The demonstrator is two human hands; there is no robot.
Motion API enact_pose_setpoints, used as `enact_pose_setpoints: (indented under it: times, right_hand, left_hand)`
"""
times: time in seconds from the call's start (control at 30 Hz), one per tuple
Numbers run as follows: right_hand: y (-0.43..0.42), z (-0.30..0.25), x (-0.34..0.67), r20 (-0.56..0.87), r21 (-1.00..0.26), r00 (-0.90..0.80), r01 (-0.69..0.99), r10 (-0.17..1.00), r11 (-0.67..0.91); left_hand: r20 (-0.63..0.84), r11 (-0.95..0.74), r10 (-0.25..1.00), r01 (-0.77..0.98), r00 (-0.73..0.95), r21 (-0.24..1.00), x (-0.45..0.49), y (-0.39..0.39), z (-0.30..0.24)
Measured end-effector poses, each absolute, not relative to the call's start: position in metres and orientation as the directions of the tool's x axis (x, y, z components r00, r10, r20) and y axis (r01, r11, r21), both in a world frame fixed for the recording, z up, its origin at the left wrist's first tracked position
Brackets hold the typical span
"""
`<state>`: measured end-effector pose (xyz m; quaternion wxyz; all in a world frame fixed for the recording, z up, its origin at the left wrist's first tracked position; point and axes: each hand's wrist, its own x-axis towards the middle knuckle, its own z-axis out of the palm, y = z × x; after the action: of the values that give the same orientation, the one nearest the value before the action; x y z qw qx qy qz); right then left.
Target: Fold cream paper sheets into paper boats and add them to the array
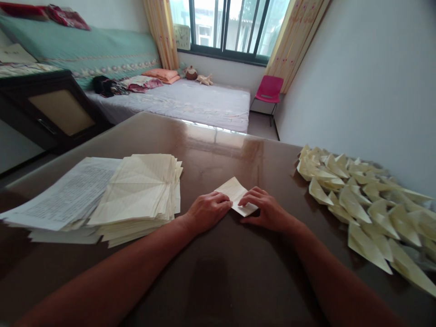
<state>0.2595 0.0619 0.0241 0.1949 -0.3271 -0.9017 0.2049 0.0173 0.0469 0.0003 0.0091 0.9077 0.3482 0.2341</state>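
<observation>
A cream sheet of paper (235, 190), partly folded, lies on the dark brown table (218, 145) in front of me. My left hand (207, 210) rests on its left side, fingers curled and pressing down on the paper. My right hand (264, 206) presses the right side with bent fingers pinched on the fold. Both hands touch the same sheet and nearly meet at its near corner.
A thick stack of flat cream sheets (139, 193) lies to the left, beside printed pages (64, 193). A heap of folded paper planes (368, 202) covers the right side by the white wall. Beyond the table are a bed (190, 102), a pink chair (269, 88) and a window.
</observation>
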Motion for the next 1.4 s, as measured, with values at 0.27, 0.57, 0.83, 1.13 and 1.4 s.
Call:
enact_pose_setpoints:
  times: [0.27, 0.57, 0.83, 1.13, 1.4]
  right_hand:
    - [0.063, 0.022, 0.265, 0.16, -0.569, -0.759, 0.452, 0.631, 0.687]
    - [0.064, 0.017, 0.258, 0.128, -0.61, -0.651, 0.543, 0.748, 0.577]
    - [0.056, 0.013, 0.248, 0.066, -0.569, -0.393, 0.74, 0.917, 0.358]
    - [0.057, 0.017, 0.24, 0.025, -0.462, -0.303, 0.842, 0.953, 0.28]
    - [0.059, 0.015, 0.24, -0.004, -0.45, -0.295, 0.854, 0.955, 0.262]
  left_hand:
    - [0.372, -0.801, 0.599, 0.514, 0.709, 0.308, 0.012, 0.048, 0.005]
    - [0.323, -0.784, 0.619, 0.588, 0.716, 0.198, 0.008, 0.046, 0.012]
    - [0.333, -0.766, 0.639, 0.613, 0.693, 0.192, 0.008, 0.044, 0.012]
    - [0.329, -0.739, 0.668, 0.645, 0.668, 0.193, 0.01, 0.046, 0.012]
    - [0.29, -0.74, 0.665, 0.661, 0.689, 0.124, 0.011, 0.042, 0.015]
